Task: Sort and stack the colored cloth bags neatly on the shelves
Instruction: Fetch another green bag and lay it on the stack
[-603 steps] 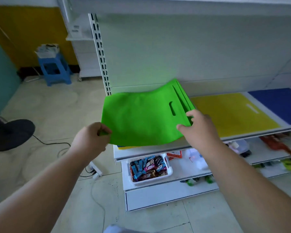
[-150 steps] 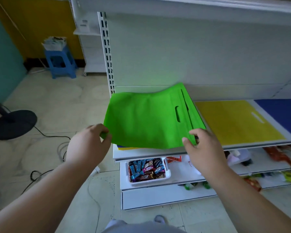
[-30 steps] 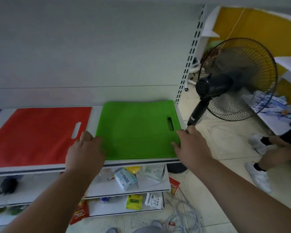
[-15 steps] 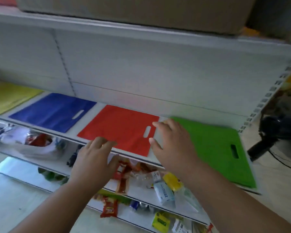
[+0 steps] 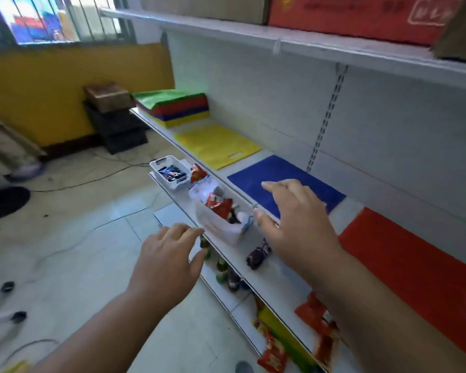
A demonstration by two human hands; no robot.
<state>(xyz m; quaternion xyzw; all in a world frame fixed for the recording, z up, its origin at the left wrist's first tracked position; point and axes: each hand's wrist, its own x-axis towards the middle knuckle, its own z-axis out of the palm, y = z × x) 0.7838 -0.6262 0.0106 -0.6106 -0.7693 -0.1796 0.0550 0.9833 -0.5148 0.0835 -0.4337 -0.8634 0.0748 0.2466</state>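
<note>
1. Both hands are empty with fingers spread: the right hand (image 5: 296, 224) hovers over the blue bag (image 5: 285, 181), the left hand (image 5: 167, 262) off the shelf (image 5: 256, 153) edge.
2. Unsorted bags (image 5: 172, 106) are stacked at the far end, beyond the yellow bag (image 5: 215, 146).
3. Best practice appears to be gripping the next bag by two corners and laying it square on its matching colour.

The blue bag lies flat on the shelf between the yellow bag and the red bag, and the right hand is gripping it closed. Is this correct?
Not quite. The blue bag does lie flat on the shelf between the yellow bag and the red bag, but the right hand is not gripping it: in the head view the fingers are spread open above it.
</note>
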